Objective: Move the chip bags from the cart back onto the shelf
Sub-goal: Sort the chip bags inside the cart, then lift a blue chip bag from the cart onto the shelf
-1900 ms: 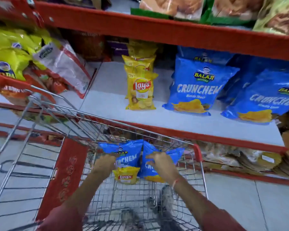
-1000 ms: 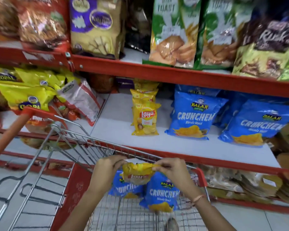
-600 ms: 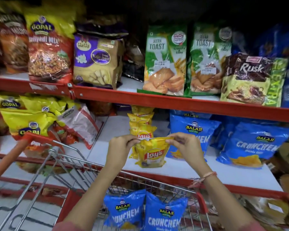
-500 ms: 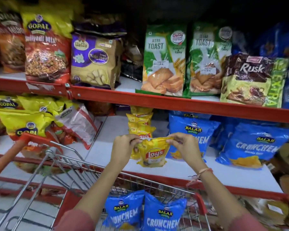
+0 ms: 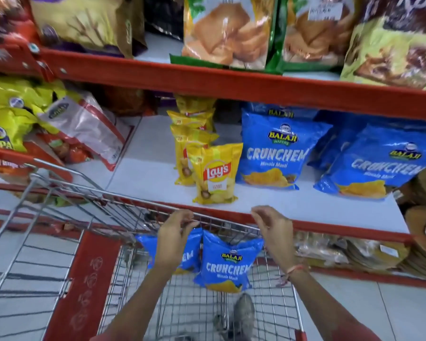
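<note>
A yellow Lay's bag [image 5: 215, 173] stands upright on the white shelf [image 5: 145, 183], at the front of a row of yellow bags. Two blue Crunchem bags lean inside the wire cart [image 5: 103, 207]: one [image 5: 228, 262] in full view, the other [image 5: 191, 252] partly behind my left hand. My left hand [image 5: 175, 232] hovers over the cart's far rim with fingers loosely curled and nothing in them. My right hand [image 5: 272, 225] hangs open to the right, just below the shelf's red edge, also holding nothing.
Larger blue Crunchem bags [image 5: 278, 153] stand on the shelf to the right of the Lay's row, yellow and clear snack bags [image 5: 79, 124] to the left. A red shelf beam [image 5: 231, 84] with toast packs runs overhead. My foot [image 5: 242, 313] shows through the cart floor.
Both hands carried the Lay's bag from the cart to the shelf, set it upright and let go. They have now dropped back to the cart's rim, holding nothing.
</note>
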Motion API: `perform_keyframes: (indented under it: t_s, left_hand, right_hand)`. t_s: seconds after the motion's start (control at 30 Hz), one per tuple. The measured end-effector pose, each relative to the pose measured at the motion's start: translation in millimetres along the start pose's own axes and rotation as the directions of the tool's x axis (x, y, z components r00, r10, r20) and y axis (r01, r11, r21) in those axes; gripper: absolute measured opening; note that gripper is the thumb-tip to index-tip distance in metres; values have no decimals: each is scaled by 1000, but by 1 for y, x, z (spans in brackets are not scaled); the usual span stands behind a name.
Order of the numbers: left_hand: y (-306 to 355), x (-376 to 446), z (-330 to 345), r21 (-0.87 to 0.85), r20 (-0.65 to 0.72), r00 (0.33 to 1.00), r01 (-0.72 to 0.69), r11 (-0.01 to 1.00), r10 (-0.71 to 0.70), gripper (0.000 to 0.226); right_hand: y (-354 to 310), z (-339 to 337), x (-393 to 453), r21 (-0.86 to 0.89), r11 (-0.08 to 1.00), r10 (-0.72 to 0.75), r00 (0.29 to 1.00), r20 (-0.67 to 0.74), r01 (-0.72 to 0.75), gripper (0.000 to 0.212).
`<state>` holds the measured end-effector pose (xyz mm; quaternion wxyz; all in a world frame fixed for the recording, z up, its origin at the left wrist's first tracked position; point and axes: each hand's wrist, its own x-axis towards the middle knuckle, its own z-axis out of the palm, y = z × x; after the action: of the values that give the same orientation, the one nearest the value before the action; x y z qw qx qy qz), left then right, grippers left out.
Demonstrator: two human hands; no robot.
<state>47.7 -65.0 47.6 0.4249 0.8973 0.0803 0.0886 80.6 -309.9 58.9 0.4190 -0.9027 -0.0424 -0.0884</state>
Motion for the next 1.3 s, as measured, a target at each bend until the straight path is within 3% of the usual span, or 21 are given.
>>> perform_keyframes:
  t_s: [0.07,0.17,0.27,0.37,0.4,0.47,0.53,0.57,0.7,0.8,0.93,1.0,1.1,1.2,1.3]
  left_hand:
    - [-13,-6,19,177,226,973,-2,984,-39,24]
    - [-22,-3,44,404,492,862,-102,909,-122,34]
    - [-28,6,72,509,623,770,-266,819,-137,45]
    - [-39,10,96,624,716,670,-487,612,-197,61]
    - [-43,8,103,652,715,665,-525,547,-214,62]
    - [-43,5,112,704,657,737,-522,481,-162,57]
    - [-33,5,118,740,624,765,-513,436,-159,49]
    - [-36,3,119,741,618,769,-498,450,-167,46]
    - [-42,-9,120,721,662,732,-565,400,-159,46]
    - [-41,-21,106,703,662,737,-549,453,-135,39]
    - [-30,-32,75,697,550,812,-315,644,-197,29]
    - [-21,-34,55,597,521,830,-188,780,-199,23]
    - [-3,-39,25,377,435,894,-73,923,-107,17]
    - [22,-40,-4,210,242,969,-96,973,44,8]
    - [52,-34,-27,126,99,978,-193,973,181,8]
  right_hand:
    - [22,8,-14,-150,989,15,988,154,8,7]
    - [51,18,-22,-432,900,133,905,405,61,16]
    - [73,24,-21,-623,753,239,792,561,214,26]
    - [91,32,-18,-628,714,204,766,609,309,37]
    - [96,34,-15,-625,703,153,786,599,339,39]
    - [103,38,-13,-655,658,119,808,577,372,44]
    - [111,46,-17,-642,651,194,728,657,406,45]
    - [109,47,-20,-643,637,225,696,682,424,43]
    - [102,42,-28,-680,611,229,732,641,404,23]
    - [95,33,-43,-624,674,219,700,680,395,27]
    - [74,4,-62,-617,724,174,783,597,310,42]
    - [63,-8,-73,-608,754,194,799,569,250,44]
    - [32,-30,-78,-574,798,122,883,454,185,49]
    - [1,-55,-76,-534,817,-47,949,312,216,65]
    - [-19,-81,-68,-443,875,-149,979,141,197,48]
